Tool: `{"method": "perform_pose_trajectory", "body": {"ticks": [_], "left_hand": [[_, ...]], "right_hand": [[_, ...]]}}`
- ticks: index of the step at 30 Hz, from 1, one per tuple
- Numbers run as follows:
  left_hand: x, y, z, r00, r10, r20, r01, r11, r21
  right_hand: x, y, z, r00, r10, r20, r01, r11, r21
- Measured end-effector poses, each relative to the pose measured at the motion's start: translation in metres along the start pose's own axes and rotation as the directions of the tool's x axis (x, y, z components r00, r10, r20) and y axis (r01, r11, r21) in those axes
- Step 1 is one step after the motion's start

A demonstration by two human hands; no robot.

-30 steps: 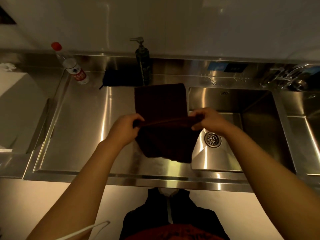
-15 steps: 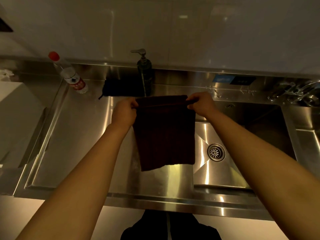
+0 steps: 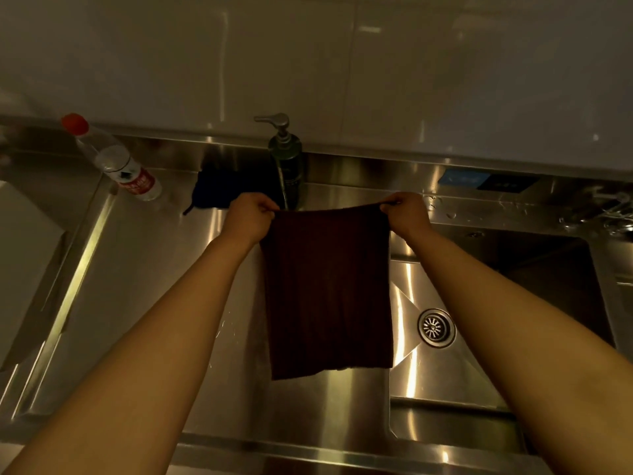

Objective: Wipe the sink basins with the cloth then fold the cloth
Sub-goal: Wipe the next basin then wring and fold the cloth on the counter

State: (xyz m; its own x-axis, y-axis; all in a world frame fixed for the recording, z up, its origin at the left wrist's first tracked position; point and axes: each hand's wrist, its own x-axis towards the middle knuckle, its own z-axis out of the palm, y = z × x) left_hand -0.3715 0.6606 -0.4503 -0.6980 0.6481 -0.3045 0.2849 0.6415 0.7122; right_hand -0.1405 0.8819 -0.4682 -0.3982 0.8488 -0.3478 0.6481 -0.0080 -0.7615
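A dark brown cloth (image 3: 327, 293) lies as a tall rectangle on the steel drainboard, its right edge over the rim of the sink basin (image 3: 565, 269). My left hand (image 3: 250, 217) pinches the cloth's far left corner. My right hand (image 3: 406, 214) pinches the far right corner. The far edge runs taut between both hands, just in front of the soap bottle. The drain (image 3: 436, 328) shows in the basin floor to the right of the cloth.
A pump soap bottle (image 3: 286, 162) stands at the back. A dark blue cloth (image 3: 222, 190) lies to its left. A clear plastic bottle with a red cap (image 3: 113, 159) leans at the far left. Faucet parts (image 3: 609, 207) sit at the far right.
Both hands carried the near edge of the cloth away from me to the far edge, doubling it over. In the last half second they held that far edge.
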Motion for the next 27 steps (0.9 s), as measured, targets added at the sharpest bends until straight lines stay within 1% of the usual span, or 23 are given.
{"method": "perform_pose_trajectory", "body": {"ticks": [1,3,6,7,9,12,14,15,19,21,24,27], "left_hand": [[0.006,0.000,0.003,1.000,0.019,-0.016,-0.019,1.000,-0.003],[0.015,-0.003,0.011,0.998,0.038,-0.044,-0.038,0.999,0.003],[0.018,-0.014,0.023,0.997,0.012,-0.080,-0.008,0.999,0.052],[0.016,-0.019,0.026,0.995,-0.010,-0.096,0.015,0.999,0.052],[0.005,-0.029,0.029,0.991,-0.036,-0.126,0.044,0.997,0.057],[-0.031,-0.042,0.029,0.987,-0.032,-0.158,0.044,0.996,0.075],[-0.067,-0.052,0.032,0.990,-0.046,-0.135,0.054,0.997,0.060],[-0.088,-0.059,0.035,0.991,-0.076,-0.109,0.082,0.995,0.057],[-0.165,-0.087,0.052,0.980,-0.198,-0.027,0.199,0.974,0.109],[-0.192,-0.095,0.062,0.972,-0.236,0.010,0.234,0.967,0.097],[-0.218,-0.101,0.073,0.972,-0.234,0.029,0.231,0.970,0.076],[-0.233,-0.101,0.082,0.976,-0.218,0.020,0.216,0.972,0.091]], "right_hand": [[0.006,0.002,0.003,1.000,0.016,-0.022,-0.016,1.000,-0.004],[0.016,0.006,0.008,0.998,0.056,-0.021,-0.057,0.998,-0.014],[0.018,0.011,0.014,0.996,0.088,0.009,-0.088,0.994,-0.062],[0.015,0.013,0.015,0.996,0.083,0.012,-0.082,0.994,-0.074],[0.001,0.018,0.016,1.000,0.027,0.010,-0.026,0.995,-0.093],[-0.033,0.032,0.012,0.998,-0.057,-0.037,0.052,0.992,-0.116],[-0.064,0.050,0.007,0.995,-0.053,-0.080,0.045,0.995,-0.093],[-0.083,0.061,0.005,0.997,-0.034,-0.073,0.027,0.995,-0.093],[-0.163,0.107,0.006,0.996,0.087,0.037,-0.082,0.990,-0.111],[-0.193,0.122,0.009,0.986,0.145,0.076,-0.140,0.988,-0.067],[-0.217,0.133,0.012,0.977,0.206,0.057,-0.205,0.978,-0.028],[-0.228,0.138,0.014,0.978,0.204,0.044,-0.202,0.978,-0.054]]}}
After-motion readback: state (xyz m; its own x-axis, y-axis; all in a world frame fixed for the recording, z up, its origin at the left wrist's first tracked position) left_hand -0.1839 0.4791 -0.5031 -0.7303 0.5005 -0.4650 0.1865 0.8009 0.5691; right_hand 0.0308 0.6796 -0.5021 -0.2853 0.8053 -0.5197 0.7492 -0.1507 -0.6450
